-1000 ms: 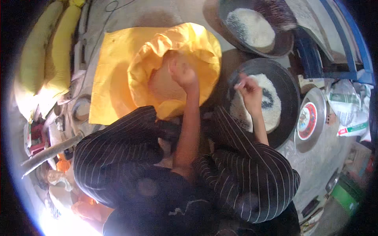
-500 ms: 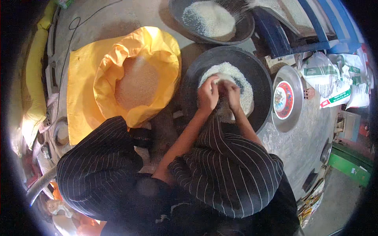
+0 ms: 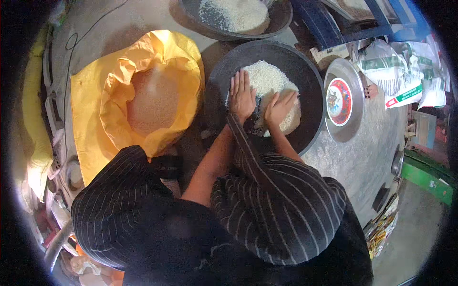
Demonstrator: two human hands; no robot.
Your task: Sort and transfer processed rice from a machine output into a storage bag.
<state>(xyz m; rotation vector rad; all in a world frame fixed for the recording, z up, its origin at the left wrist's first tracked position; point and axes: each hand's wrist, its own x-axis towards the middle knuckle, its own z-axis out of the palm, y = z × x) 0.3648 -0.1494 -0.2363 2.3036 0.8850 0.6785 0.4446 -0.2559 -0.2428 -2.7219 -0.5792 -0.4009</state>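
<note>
A wide dark round pan on the ground holds a heap of white rice. My left hand lies flat, fingers spread, on the left side of the heap. My right hand rests palm down on the rice just to its right, fingers apart. Neither hand grips anything. To the left of the pan stands an open yellow sack with pale grain inside. My knees in striped black trousers fill the lower part of the view.
A second dark pan with white rice sits at the top. A metal tray carrying a round red-patterned plate lies right of the main pan. White printed bags and a blue frame are at the upper right.
My left hand left the yellow sack and came over to the pan. Both hands, bunched together over the rice half a second ago, now lie flat and apart on the heap.
</note>
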